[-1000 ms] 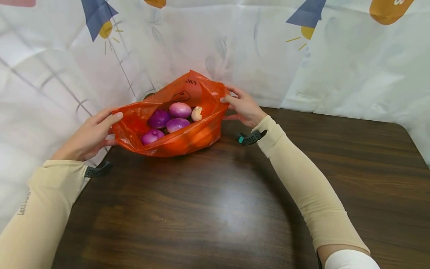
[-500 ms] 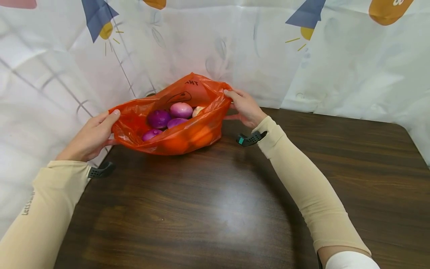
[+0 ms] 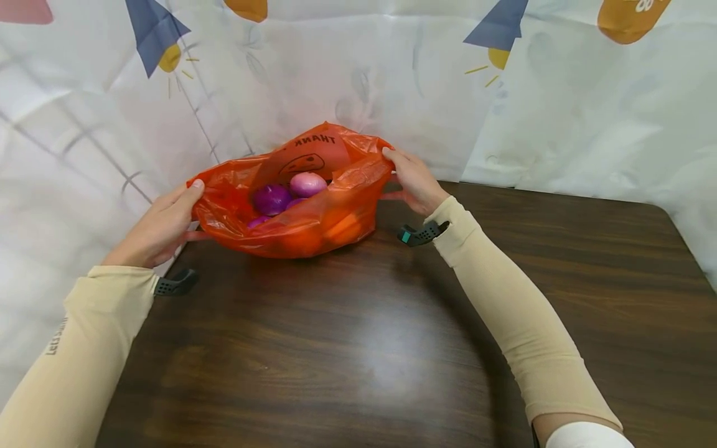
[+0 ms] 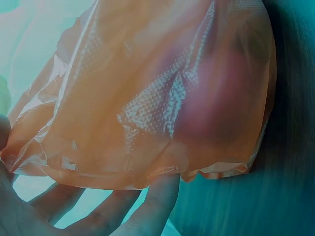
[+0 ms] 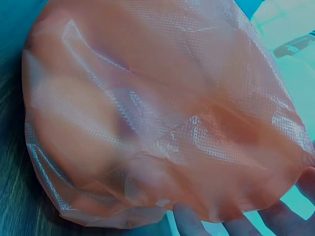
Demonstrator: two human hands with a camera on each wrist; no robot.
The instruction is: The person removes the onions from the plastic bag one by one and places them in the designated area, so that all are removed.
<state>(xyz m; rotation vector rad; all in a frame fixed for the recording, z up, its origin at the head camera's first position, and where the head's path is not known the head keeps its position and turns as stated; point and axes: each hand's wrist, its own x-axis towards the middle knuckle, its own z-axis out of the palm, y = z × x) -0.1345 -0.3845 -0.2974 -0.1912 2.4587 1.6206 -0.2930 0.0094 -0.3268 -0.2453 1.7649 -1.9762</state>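
Note:
A red-orange plastic bag (image 3: 297,239) with dark printing on its inner back wall stands on the table, its mouth spread wide. Inside lie several purple onions (image 3: 308,185), partly hidden by the front wall. At the left end of the rim, my left hand (image 3: 159,227) pinches the plastic, thumb on top and other fingers beneath. My right hand (image 3: 413,180) grips the opposite end the same way. Through the thin plastic, a rounded pinkish shape (image 4: 216,103) shows in the left wrist view. Fingers (image 5: 189,221) lie along the bag's edge in the right wrist view.
The dark wood-grain table (image 3: 358,348) extends in front of the bag and to the right. A white printed curtain (image 3: 414,81) hangs close behind the bag and along the left side.
Both hands have shifted slightly to the right with the rim. The bag's front wall now stands higher, covering more of the onions and the pale round piece seen earlier.

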